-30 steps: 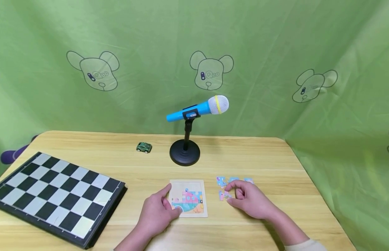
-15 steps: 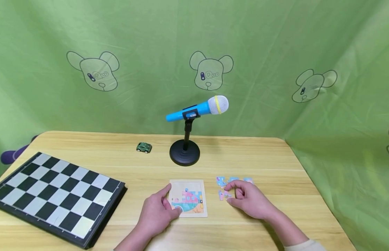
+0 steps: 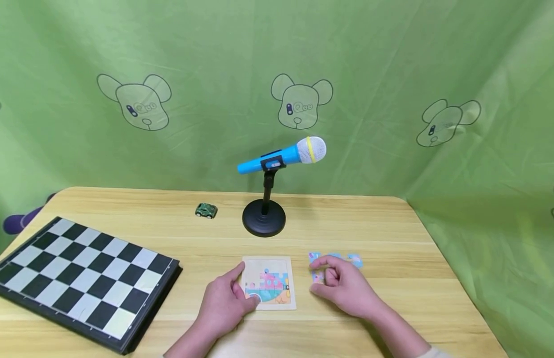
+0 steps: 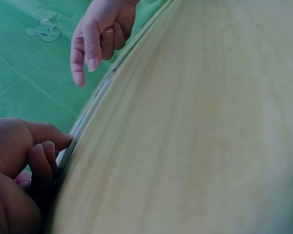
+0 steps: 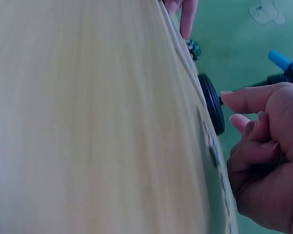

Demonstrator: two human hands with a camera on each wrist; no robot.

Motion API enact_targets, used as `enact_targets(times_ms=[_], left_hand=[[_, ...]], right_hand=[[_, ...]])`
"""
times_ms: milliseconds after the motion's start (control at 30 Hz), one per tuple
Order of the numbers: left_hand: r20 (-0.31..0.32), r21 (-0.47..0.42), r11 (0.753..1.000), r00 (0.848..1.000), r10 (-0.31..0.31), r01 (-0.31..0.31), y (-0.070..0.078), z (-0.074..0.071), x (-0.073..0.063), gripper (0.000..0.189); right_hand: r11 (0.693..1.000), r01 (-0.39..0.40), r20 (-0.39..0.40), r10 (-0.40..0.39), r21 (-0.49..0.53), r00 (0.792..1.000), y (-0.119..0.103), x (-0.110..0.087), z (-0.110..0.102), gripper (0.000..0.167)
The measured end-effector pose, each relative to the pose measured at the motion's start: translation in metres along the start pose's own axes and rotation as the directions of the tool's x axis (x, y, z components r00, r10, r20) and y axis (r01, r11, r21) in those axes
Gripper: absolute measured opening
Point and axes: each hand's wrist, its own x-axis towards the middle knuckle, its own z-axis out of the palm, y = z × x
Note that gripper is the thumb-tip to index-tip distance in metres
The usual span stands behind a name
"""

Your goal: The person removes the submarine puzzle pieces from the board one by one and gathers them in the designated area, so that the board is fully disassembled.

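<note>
A small square jigsaw tray (image 3: 292, 291) with a pale wooden rim lies on the table, partly filled with pink, blue and orange pieces (image 3: 273, 282). My left hand (image 3: 223, 304) holds its left side, thumb over the lower left corner and index finger at the upper left edge. To the right of the tray, my right hand (image 3: 348, 289) hovers low over a loose jigsaw piece (image 3: 318, 276), partly hiding it. Its thumb and index finger are apart; the right wrist view shows nothing between these fingers. Several other loose pieces (image 3: 355, 259) lie just beyond this hand.
A black-and-white chessboard (image 3: 86, 273) lies at the left of the wooden table (image 3: 370, 219). Behind the tray, a blue toy microphone (image 3: 281, 156) sits on a black round-based stand (image 3: 264, 218), with a small green toy car (image 3: 206, 210) to its left. Green cloth (image 3: 214, 49) hangs behind.
My right hand has shifted slightly left, covering more of the lower loose piece and uncovering the far right one. The left hand and tray have stayed put.
</note>
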Motion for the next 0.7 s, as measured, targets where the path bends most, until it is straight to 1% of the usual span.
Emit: enact_targets(times_ms=[133, 367, 533, 700], left_hand=[[-0.001, 0.002, 1.000, 1.000, -0.001, 0.001, 0.000, 0.000, 0.001, 0.082], [-0.003, 0.007, 1.000, 1.000, -0.003, 0.003, 0.000, 0.001, 0.000, 0.083], [-0.005, 0.013, 1.000, 1.000, -0.006, 0.006, -0.001, 0.001, 0.000, 0.083], [-0.002, 0.018, 1.000, 1.000, 0.003, -0.003, -0.001, 0.001, 0.001, 0.082]], right_hand=[[0.999, 0.019, 0.024, -0.019, 0.028, 1.000, -0.007, 0.003, 0.010, 0.039], [0.999, -0.005, 0.060, 0.002, 0.053, 0.998, -0.016, 0.009, 0.030, 0.048], [0.997, 0.014, 0.087, -0.020, 0.071, 0.996, -0.022, 0.015, 0.043, 0.050], [0.997, 0.004, 0.110, -0.012, 0.071, 0.994, -0.031, 0.022, 0.054, 0.052]])
